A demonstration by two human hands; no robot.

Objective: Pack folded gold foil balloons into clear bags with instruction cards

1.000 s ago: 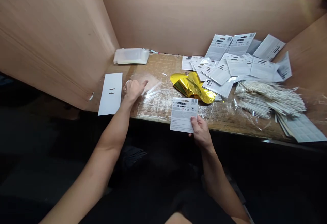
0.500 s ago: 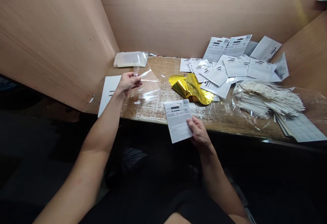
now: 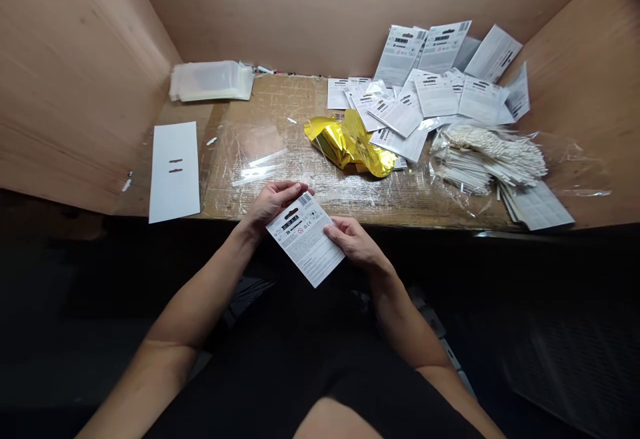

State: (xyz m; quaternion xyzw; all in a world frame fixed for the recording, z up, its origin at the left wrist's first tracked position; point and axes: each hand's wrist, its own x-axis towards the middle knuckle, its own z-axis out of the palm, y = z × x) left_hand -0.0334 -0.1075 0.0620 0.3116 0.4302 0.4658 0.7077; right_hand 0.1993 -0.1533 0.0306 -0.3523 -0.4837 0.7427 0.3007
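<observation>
A white printed card (image 3: pixel 310 242) with a hanging slot and a barcode is held tilted between my hands, just in front of the table edge. My right hand (image 3: pixel 355 242) grips its right side, thumb on the printed face. At its upper left edge is my left hand (image 3: pixel 275 205), thumb and fingers closed there, partly hidden behind the card. Whether the clear plastic sleeve from before is still in these fingers, I cannot make out. Beyond the hands, crumpled gold foil (image 3: pixel 350 145) lies on the table.
Similar printed cards (image 3: pixel 400 115) are heaped at the back right, beside a plastic bag of white sticks (image 3: pixel 493 162). Clear sleeves (image 3: pixel 213 82) are stacked at the back left. A white slotted card (image 3: pixel 175 172) lies at left. Wooden panels (image 3: pixel 300 12) enclose the table (image 3: pixel 280 112).
My left hand has come down and right from above the table, where it held a clear plastic sleeve, to the card. The card has tilted and shifted left. The view has shifted.
</observation>
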